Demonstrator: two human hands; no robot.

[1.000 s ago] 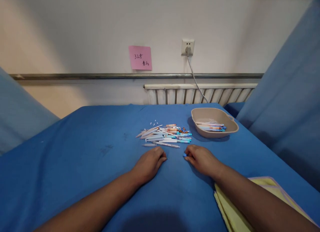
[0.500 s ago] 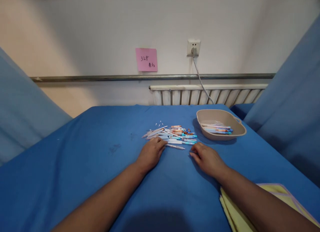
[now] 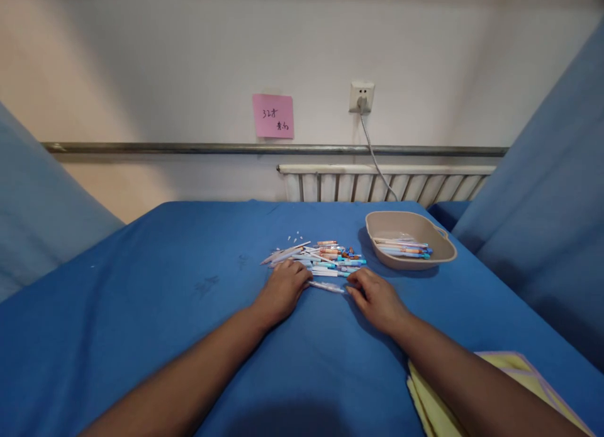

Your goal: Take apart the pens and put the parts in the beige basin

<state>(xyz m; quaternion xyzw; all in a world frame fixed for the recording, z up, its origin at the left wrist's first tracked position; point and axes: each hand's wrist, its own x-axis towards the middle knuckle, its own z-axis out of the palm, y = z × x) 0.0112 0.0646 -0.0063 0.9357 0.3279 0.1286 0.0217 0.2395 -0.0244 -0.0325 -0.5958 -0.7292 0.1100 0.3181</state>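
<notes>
A pale, slender pen lies on the blue cover in front of a loose pile of pens and pen parts. My left hand is at the left end of this pen, fingers bent and closed on it; the fingertips are partly hidden. At its other end is my right hand, thumb and forefinger curved with a gap between them. I cannot tell whether they touch the pen tip. Behind the pile lie several tiny white pieces.
A beige basket holding several pens stands to the right of the pile. A yellow cloth lies under my right forearm. Blue curtains hang at both sides. A radiator and a plugged-in cable are at the wall.
The pen has come slightly toward me, away from the pile, and tilts a little more. My right hand has moved closer to its right end. The view has shifted slightly.
</notes>
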